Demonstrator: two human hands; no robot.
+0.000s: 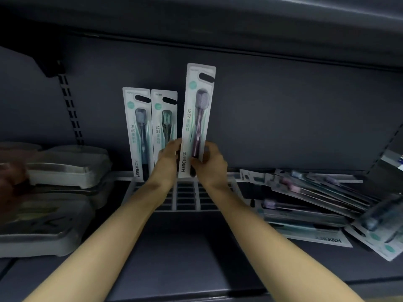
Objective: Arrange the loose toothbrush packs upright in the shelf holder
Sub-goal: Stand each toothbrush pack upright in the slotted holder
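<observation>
Both hands hold one white toothbrush pack with a purple brush [197, 110] upright above the white slotted holder [187, 197]. My left hand [169, 156] pinches its lower left edge. My right hand [209, 162] grips its lower right edge. The pack's bottom hangs just over the holder's back slots. Two more packs stand upright in the holder to the left, one with a blue brush [139, 131] and one with a green brush [164, 125]. A heap of loose packs [316, 199] lies flat on the shelf to the right.
Stacked grey trays [65, 168] fill the shelf's left side. The dark back panel [283, 116] is close behind the holder, and an upper shelf [218, 16] hangs overhead. The holder's front slots show between my forearms.
</observation>
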